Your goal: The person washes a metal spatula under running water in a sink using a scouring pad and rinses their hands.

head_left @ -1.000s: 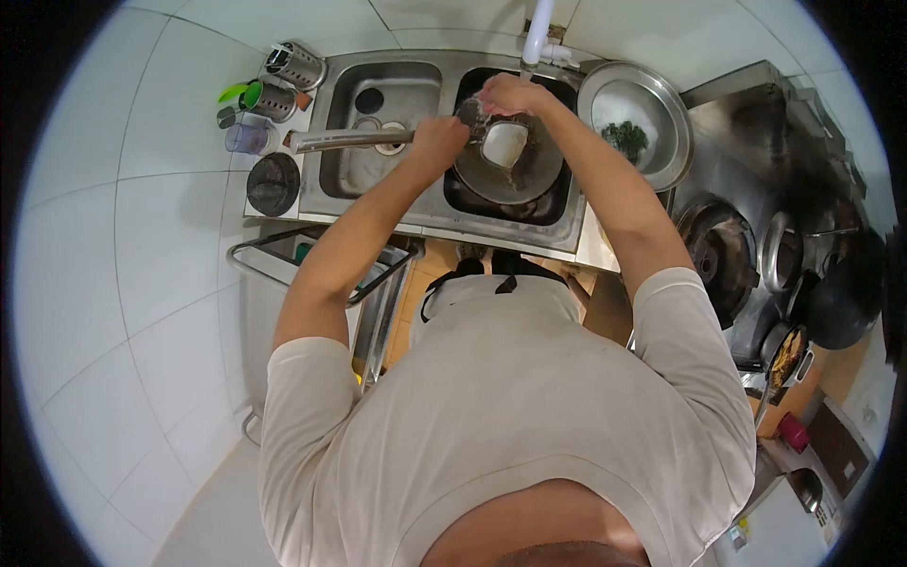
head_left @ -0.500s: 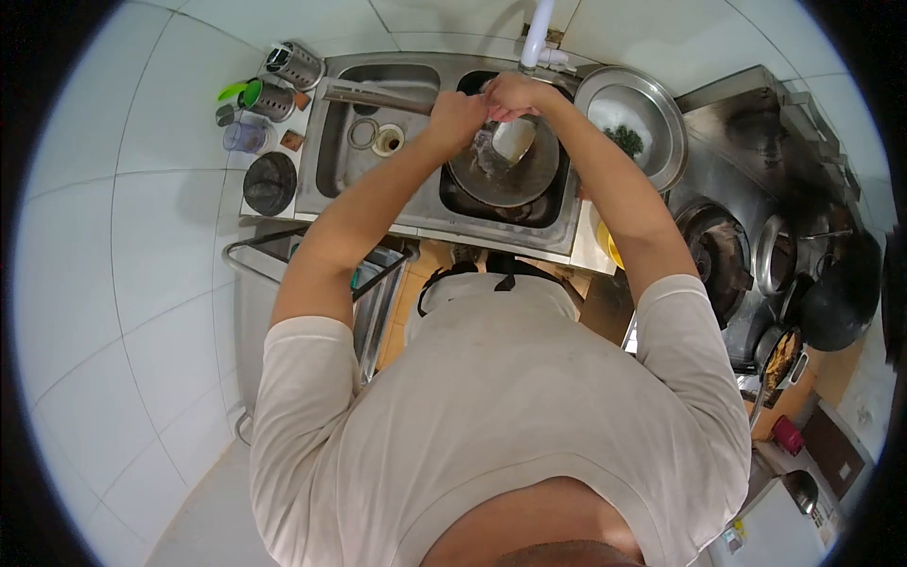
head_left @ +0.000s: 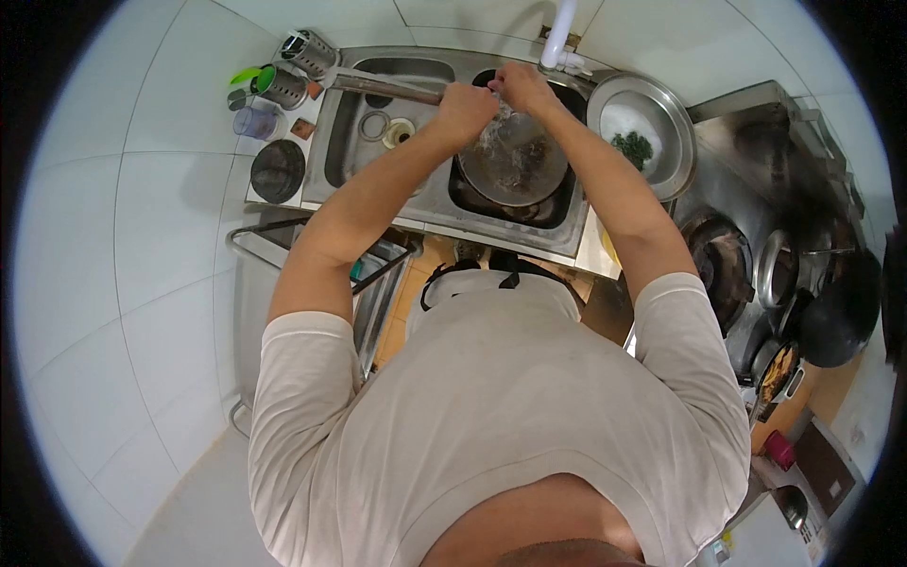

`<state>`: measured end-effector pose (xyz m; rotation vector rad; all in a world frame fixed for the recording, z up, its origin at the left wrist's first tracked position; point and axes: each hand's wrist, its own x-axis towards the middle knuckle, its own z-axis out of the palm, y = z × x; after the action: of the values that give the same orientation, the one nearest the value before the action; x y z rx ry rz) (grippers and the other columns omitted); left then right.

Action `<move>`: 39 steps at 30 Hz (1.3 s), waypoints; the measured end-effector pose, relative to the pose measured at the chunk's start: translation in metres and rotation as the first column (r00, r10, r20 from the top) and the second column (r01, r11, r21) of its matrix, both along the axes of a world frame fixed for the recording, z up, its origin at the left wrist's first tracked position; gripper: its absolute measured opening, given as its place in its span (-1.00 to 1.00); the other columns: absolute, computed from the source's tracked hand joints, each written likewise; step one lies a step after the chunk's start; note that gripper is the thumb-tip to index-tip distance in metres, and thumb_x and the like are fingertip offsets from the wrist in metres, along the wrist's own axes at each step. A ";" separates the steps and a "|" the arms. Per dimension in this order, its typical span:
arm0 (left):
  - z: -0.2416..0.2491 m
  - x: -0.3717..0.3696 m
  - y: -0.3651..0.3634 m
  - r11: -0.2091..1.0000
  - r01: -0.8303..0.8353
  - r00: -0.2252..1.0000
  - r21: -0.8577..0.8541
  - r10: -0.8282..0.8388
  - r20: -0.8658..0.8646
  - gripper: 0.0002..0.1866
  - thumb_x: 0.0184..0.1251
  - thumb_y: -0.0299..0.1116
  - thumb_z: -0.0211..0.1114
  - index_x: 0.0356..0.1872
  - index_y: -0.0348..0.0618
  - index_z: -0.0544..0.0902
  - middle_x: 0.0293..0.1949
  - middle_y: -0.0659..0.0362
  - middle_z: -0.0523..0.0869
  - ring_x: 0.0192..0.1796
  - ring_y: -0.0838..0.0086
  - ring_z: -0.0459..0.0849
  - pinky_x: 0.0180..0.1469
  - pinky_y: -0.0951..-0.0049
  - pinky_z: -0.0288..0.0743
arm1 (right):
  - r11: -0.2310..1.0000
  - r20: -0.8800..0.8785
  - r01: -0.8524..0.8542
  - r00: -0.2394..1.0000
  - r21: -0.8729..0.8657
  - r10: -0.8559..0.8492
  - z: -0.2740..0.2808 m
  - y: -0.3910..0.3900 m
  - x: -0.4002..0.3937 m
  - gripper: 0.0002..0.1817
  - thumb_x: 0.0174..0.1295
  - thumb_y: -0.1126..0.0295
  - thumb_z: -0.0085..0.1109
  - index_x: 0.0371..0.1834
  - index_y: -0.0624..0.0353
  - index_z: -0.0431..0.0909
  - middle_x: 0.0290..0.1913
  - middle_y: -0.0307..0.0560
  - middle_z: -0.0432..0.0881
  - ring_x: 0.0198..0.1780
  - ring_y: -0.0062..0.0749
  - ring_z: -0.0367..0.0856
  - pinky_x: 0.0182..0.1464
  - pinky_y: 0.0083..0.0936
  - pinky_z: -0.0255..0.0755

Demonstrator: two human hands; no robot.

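A round dark metal pan (head_left: 515, 184) sits in the right basin of the sink, with water splashing inside it. Over its far-left rim, my left hand (head_left: 468, 111) is closed in a fist. My right hand (head_left: 521, 90) is closed beside it, fingertips meeting the left hand's fingers. I cannot tell what is pinched between the two hands. A long metal handle (head_left: 387, 89) runs across the left basin and meets my left hand in this view.
A steel bowl (head_left: 652, 104) with chopped greens (head_left: 633, 148) stands right of the sink. The white faucet (head_left: 559, 38) rises behind. At left are utensil holders (head_left: 282, 87), a clear cup (head_left: 253, 123) and a black mesh strainer (head_left: 278, 171). A stove (head_left: 718, 255) lies to the right.
My hands have drawn slightly apart, and the right wrist has turned. The pale shape inside the pan no longer shows; splashing water does. The view has shifted slightly.
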<state>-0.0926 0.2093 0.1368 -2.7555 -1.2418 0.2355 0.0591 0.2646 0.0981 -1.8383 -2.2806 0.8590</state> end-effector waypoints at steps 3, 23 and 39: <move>0.001 0.001 -0.001 1.000 -0.003 0.996 -0.023 0.001 -0.085 -0.90 0.11 -0.45 0.26 -0.40 -0.05 0.74 -0.37 0.20 0.77 -0.25 0.32 0.78 -0.35 0.32 0.60 | 0.997 -0.063 0.072 0.995 -0.029 -0.074 0.014 -0.009 -0.001 -0.59 0.22 0.03 0.14 -0.09 0.13 0.64 -0.16 0.14 0.70 -0.12 -0.03 0.70 -0.02 -0.20 0.52; -0.107 0.054 -0.015 0.923 0.301 0.952 0.239 -0.305 -0.021 -0.73 0.20 -0.24 0.18 -0.17 -0.05 0.76 -0.03 0.13 0.70 0.15 0.15 0.56 0.14 -0.04 0.37 | 0.979 -0.749 -0.185 0.635 0.088 0.188 0.023 -0.068 0.041 -0.44 0.11 0.48 0.19 0.26 0.24 0.43 0.05 -0.12 0.63 0.05 -0.41 0.57 0.16 -0.45 0.41; -0.082 0.014 -0.021 0.873 -0.002 0.788 -0.488 0.302 0.536 -0.80 0.01 -0.43 0.28 -0.29 -0.20 0.70 -0.31 -0.02 0.73 -0.17 0.12 0.70 -0.12 0.20 0.57 | 0.908 -0.556 0.270 0.830 0.321 -0.050 0.064 -0.102 0.052 -0.83 0.19 0.48 0.20 -0.17 0.24 0.52 -0.32 0.15 0.65 -0.27 0.07 0.65 -0.21 -0.27 0.49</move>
<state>-0.0783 0.1879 0.0546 -3.2818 -1.7655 -0.4436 0.1109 0.1629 0.1623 -1.3704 -1.7523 0.7116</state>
